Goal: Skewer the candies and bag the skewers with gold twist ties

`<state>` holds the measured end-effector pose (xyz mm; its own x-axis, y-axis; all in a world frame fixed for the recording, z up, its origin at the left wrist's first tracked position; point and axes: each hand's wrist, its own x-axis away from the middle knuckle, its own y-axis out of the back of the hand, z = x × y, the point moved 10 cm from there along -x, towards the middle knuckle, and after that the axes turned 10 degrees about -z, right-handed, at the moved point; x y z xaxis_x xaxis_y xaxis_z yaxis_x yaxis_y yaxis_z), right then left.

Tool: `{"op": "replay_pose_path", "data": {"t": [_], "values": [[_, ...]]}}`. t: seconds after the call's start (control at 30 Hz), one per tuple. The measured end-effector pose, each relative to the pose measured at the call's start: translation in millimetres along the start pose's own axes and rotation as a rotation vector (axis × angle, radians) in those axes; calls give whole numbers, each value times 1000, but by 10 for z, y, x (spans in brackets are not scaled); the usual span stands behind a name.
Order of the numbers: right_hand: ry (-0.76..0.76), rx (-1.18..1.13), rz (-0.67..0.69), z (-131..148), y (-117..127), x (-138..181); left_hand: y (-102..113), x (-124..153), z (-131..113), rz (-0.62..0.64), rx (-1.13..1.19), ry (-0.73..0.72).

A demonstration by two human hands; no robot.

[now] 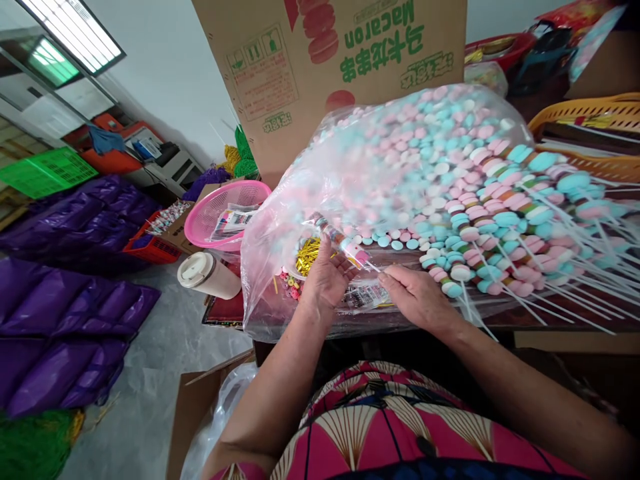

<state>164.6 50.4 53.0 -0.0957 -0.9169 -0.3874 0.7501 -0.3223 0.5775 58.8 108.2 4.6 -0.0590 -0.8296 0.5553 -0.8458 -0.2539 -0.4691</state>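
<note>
The left hand (330,281) held a long brown-and-pink sweet in clear plastic (345,245); the right hand (419,295) pinched its thin white stick (373,267). Wrapping seemed the step; next needed a steady hold.

I count one skewer (356,252) in my two hands (327,277) (417,297), one cup (213,275) and one pink basket (197,227) to the left, one green crate (50,173) far left, one orange basket (585,108) far right, macarons (493,193) beyond counting.
</note>
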Motion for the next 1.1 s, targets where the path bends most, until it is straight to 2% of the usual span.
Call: {"op": "replay_pose_path", "data": {"t": [0.07, 0.2, 0.27, 0.33, 0.37, 0.43, 0.5, 0.53, 0.57, 0.6, 0.63, 0.67, 0.7, 0.73, 0.77, 0.83, 0.87, 0.93, 1.1], "values": [[16, -28, 5, 38, -17, 5, -64, 7, 18, 42, 4, 27], [0, -51, -17, 104, -111, -22, -253, 72, 269, 77, -38, 17], [-30, -63, -28, 104, -141, -36, -301, 126, 380, 83, -80, -1], [-43, -110, -31, 105, -144, -42, -304, 208, 370, 115, -169, -72], [-41, -145, -27, 105, -137, -45, -285, 263, 298, 136, -239, -148], [-23, -216, -24, 93, -91, -58, -279, 425, 92, 256, -471, -346], [-2, -240, 4, 63, -35, -69, -253, 605, -67, 409, -797, -500], [10, -227, 27, 50, -5, -66, -181, 663, -231, 386, -930, -607], [26, -204, 55, 46, 25, -54, -78, 713, -499, 252, -1044, -769], [47, -177, 89, 54, 53, -34, 22, 817, -842, 43, -1114, -986], [74, -152, 128, 77, 75, -6, 24, 952, -1068, -68, -1220, -1183], [104, -132, 166, 111, 93, 25, -12, 1046, -1201, -143, -1352, -1326], [130, -119, 202, 146, 104, 54, -86, 1069, -1220, -131, -1517, -1399], [143, -112, 233, 172, 111, 78, -165, 1026, -1129, -24, -1698, -1401], [144, -110, 259, 187, 113, 94, -197, 945, -985, 105, -1861, -1335], [121, -107, 298, 186, 109, 106, -141, 788, -655, 341, -2045, -1098], [107, -100, 313, 176, 106, 105, -97, 744, -530, 402, -2050, -1001], [93, -69, 334, 161, 113, 94, -49, 715, -378, 428, -1970, -919], [130, 15, 369, 238, 141, 17, -34, 735, -131, 458, -1778, -867]]}}
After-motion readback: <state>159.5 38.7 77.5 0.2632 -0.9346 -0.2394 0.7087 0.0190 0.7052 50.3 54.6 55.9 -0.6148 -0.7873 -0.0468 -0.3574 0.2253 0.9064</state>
